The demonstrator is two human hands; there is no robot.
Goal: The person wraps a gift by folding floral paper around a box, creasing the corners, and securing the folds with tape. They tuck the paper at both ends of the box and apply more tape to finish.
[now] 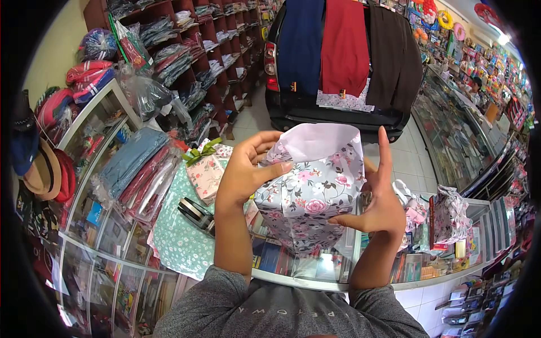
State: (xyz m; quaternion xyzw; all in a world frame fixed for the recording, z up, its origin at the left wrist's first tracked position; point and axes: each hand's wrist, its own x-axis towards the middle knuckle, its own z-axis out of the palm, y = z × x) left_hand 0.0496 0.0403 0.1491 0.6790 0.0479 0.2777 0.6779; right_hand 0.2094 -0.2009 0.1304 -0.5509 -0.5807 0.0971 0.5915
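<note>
A grey-white paper bag [310,188] with pink flowers is held up in front of me, its plain pale upper edge spread apart at the top. My left hand [248,166] grips its left side, thumb on the front and fingers behind. On the right side, my right hand [380,200] holds the bag with the thumb against the front; its index finger points up and the other fingers are partly hidden. Left of the bag lie a small floral gift box [205,177] with a green ribbon and what looks like a tape roll [194,212], on green floral wrapping paper [183,239].
Under the bag is a glass-topped counter [282,280] with goods inside. Another floral package [451,217] stands on it at right. Folded clothes in plastic [132,163] lie at left. Beyond the counter is a dark car [276,107] draped with trousers [345,48].
</note>
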